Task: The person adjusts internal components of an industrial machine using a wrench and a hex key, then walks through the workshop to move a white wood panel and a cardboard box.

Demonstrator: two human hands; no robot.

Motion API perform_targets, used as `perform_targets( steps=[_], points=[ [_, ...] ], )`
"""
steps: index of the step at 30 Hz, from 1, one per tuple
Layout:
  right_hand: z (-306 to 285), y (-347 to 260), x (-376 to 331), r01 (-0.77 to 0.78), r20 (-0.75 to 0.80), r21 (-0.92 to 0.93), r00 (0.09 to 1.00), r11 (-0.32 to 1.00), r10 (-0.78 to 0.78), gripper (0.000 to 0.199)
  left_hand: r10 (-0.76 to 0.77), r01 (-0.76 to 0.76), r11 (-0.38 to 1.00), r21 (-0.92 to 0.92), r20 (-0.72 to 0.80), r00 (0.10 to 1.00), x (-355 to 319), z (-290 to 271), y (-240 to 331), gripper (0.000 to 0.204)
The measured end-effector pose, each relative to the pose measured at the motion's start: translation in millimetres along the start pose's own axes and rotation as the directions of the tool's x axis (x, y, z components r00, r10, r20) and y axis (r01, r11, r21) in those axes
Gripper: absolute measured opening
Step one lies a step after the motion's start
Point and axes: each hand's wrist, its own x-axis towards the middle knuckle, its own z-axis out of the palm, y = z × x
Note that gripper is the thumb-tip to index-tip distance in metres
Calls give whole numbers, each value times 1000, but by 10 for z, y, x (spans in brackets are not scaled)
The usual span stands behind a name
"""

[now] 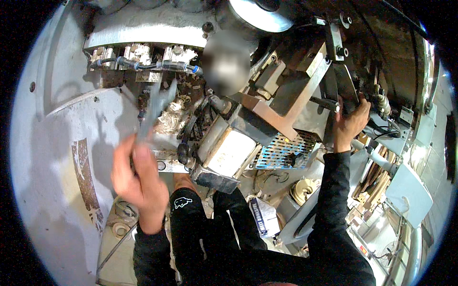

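Observation:
My left hand [140, 178] is closed around a thin, flat grey metal tool [155, 107], smeared by motion. Its forked-looking upper end points up toward the silver clamp blocks, and its exact kind does not show. On the right, my right hand [352, 125] reaches up into the machine. Its thumb and fingers close about the lower end of a dark metal plate [345, 81]. A short round rod [327, 104] ends beside that thumb. Between my hands sits a rusty brown angled metal bracket [281, 112] above a dark-framed block with a pale face [231, 151].
Silver clamp blocks [179, 55] with a black hose line the upper left. A shiny wheel [262, 14] is at the top. Shavings [174, 117] lie in the machine. Below are a perforated plate [286, 150], a cream roll [304, 191] and a white-and-blue packet [264, 217].

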Motion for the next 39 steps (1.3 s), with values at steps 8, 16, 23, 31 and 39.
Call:
perform_targets(
  steps=[8,16,23,31,39],
  points=[
    [188,-199,71,-243,-154,-167,964,956,219,78,81,2,976,-220,370,926,-2100,-315,40,19],
    [40,7,-35,-14,-14,-75,1000,997,13,68,-138,324,923,-208,607,783,-1884,1203,514,21],
    [-65,18,-23,16,77,55,997,998,-20,62,-114,80,993,82,633,766,-1838,1634,494,59],
    [136,-91,-15,-134,-87,-101,988,986,126,67,380,-436,899,37,428,820,-552,719,1143,31],
    [132,-170,85,-162,-139,-147,980,976,141,74,554,-690,720,70,541,633,2126,1329,1535,39]
  ],
)
